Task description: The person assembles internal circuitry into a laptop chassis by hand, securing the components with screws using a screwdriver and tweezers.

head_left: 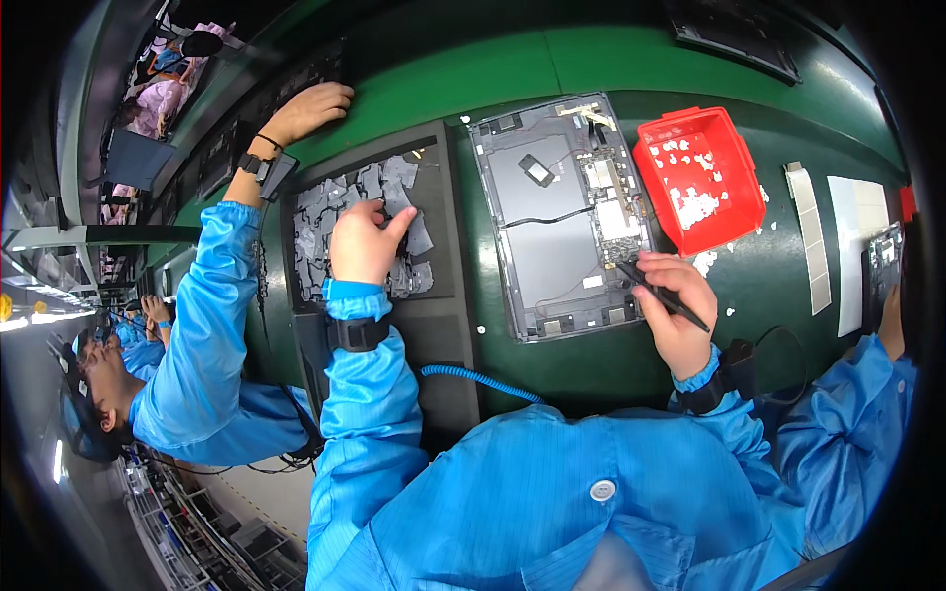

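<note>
A dark green table [552,369] runs through a busy work room, with a bright green strip along its far side. On it, the left hand [365,241] is over a pile of thin grey pieces [320,212]. Its fingers are bent and its thumb sticks out to the side. I cannot tell if it has a piece in its grip. The right hand [682,337] is closed around a black pen-like tool [680,304], with the tip at the lower right part of an open flat device [547,271].

My guess is that two little jobs go on at once: the left hand sorts out a grey piece, and the right hand works near the green circuit board [641,209]. The next move seems to call for a light pinch, because the pieces lie on top of each other, and for a steady tool near the tiny parts.

The pieces sit in a black tray [455,236], left of the device. The device lies flat between that tray and a red bin [746,212] with white scraps [698,207] in it. Past the bin is a pale strip [810,241]. Farther left, a co-worker's hand [307,110] reaches over the table. At the far right, another co-worker's hand [892,320] is at a dark device [883,264].
</note>
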Motion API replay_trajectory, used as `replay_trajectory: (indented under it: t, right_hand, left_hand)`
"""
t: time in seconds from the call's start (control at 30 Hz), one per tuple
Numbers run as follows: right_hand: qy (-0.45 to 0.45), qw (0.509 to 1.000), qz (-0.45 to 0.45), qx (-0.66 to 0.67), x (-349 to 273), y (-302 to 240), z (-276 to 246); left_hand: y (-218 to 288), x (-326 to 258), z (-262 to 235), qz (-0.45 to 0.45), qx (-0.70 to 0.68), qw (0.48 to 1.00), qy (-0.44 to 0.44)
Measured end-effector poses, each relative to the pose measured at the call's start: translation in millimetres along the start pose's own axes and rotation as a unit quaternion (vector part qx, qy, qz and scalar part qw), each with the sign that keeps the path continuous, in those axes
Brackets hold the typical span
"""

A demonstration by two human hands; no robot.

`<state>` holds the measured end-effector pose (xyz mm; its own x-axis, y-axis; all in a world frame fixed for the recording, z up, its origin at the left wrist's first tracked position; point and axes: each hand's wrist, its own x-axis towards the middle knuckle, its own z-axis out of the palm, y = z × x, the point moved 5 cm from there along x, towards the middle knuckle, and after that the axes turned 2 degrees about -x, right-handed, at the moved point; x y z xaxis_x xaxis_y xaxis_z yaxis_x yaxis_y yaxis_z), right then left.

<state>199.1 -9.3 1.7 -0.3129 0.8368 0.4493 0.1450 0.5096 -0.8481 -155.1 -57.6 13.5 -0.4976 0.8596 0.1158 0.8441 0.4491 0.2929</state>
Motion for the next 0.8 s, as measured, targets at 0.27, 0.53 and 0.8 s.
replay_trajectory:
  t: [0.27,0.53,0.8]
  right_hand:
    - [0.045,0.998,0.050,0.003,3.8,13.4,-10.6]
    - [0.084,0.986,0.141,0.028,2.1,22.0,-28.6]
    - [0.090,0.981,0.155,0.069,19.3,14.2,-9.6]
  left_hand:
    - [-12.1,23.0,10.2,-0.082,0.019,0.996,0.011]
    - [-27.5,19.8,9.9,-0.132,-0.320,0.933,-0.094]
    - [61.0,13.7,-4.4,-0.014,-0.569,0.782,-0.255]
